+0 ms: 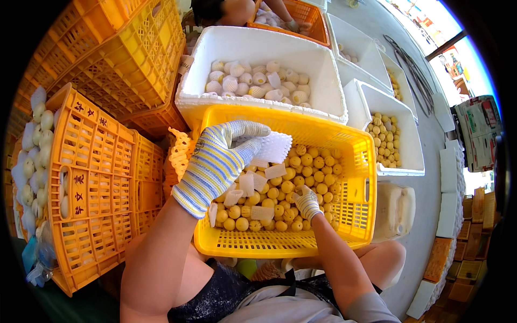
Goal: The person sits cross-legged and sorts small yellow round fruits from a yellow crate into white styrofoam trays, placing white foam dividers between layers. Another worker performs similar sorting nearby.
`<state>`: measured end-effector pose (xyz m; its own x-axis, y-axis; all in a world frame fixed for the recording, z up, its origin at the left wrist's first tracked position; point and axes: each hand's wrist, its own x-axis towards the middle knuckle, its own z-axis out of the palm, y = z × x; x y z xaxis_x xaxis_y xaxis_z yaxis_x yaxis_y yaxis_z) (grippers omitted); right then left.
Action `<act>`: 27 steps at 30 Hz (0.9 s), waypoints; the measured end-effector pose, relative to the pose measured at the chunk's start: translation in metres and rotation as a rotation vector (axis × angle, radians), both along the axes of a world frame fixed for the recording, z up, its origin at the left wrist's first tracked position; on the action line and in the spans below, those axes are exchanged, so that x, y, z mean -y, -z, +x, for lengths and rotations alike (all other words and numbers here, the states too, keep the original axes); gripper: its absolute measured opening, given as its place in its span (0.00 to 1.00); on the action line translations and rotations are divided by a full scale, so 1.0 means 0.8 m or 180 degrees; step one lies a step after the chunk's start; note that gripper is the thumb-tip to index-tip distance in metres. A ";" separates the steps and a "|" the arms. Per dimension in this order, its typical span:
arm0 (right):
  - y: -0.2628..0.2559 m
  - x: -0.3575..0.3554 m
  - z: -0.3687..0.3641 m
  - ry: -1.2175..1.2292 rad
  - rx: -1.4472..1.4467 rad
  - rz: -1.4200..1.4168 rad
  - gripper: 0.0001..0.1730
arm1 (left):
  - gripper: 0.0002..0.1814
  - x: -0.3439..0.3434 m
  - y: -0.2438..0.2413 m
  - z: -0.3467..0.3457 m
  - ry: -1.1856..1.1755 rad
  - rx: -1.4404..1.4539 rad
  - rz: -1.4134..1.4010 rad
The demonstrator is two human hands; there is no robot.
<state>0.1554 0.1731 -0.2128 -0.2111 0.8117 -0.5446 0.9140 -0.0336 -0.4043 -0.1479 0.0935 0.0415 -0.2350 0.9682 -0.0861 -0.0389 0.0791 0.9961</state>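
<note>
My left hand, in a striped knit glove, pinches a white foam net sleeve above a yellow plastic basket. Down inside the basket my right hand, also gloved, touches a round yellow fruit among many others; its fingers are partly hidden. Loose foam sleeves lie scattered over the fruit on the left side. Just beyond the basket stands a white foam box holding fruits in foam nets.
Orange crates stand at the left, beside a taller stack. More foam boxes holding yellow fruit are at the right, near a plastic jug. A co-worker's gloved hand reaches into an orange crate at the top.
</note>
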 end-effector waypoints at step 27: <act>-0.274 0.046 -0.049 0.0032 -0.4413 -0.0182 0.47 | 0.34 0.008 0.032 0.089 0.1132 0.1881 -0.0463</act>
<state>0.1159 0.1364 0.0063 -0.5953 0.8004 0.0703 -0.2286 -0.0848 -0.9698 -0.0764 0.0875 0.0158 0.2196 0.9466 -0.2360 -0.5173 0.3181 0.7945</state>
